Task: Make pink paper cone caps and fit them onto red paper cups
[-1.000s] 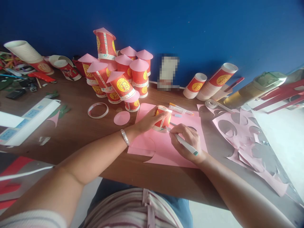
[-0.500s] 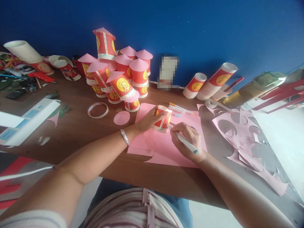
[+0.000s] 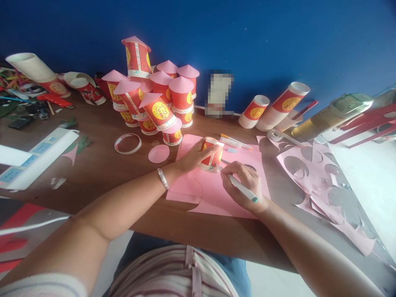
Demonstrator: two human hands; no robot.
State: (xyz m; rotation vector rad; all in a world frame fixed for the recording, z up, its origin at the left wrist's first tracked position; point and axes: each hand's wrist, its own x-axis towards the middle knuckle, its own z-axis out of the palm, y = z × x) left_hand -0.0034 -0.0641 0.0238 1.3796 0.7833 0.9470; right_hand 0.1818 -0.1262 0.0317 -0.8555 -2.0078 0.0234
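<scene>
My left hand point(image 3: 192, 157) is closed around a red paper cup point(image 3: 210, 160) with a white band, held upside down over pink paper point(image 3: 213, 198). In my right hand point(image 3: 244, 183) is a white marker point(image 3: 243, 189) with a green end, its tip at the cup's white band near the lower edge. Small dark marks show on that band. Behind the cup lie an orange-and-white marker point(image 3: 235, 142) and a small bluish cap point(image 3: 232, 150). A pink paper cone point(image 3: 159, 154) sits to the left of the paper.
Several red cups with pink cone tops point(image 3: 161, 107) are stacked at the back. Tilted cup stacks point(image 3: 281, 105) stand back right by a tape roll point(image 3: 274, 135). Cut pink scraps point(image 3: 324, 181) cover the right side. A power strip point(image 3: 40, 159) and a white ring point(image 3: 128, 144) lie left.
The marker tip has shifted slightly down and left along the cup's white band. My left hand and the cup have stayed in place.
</scene>
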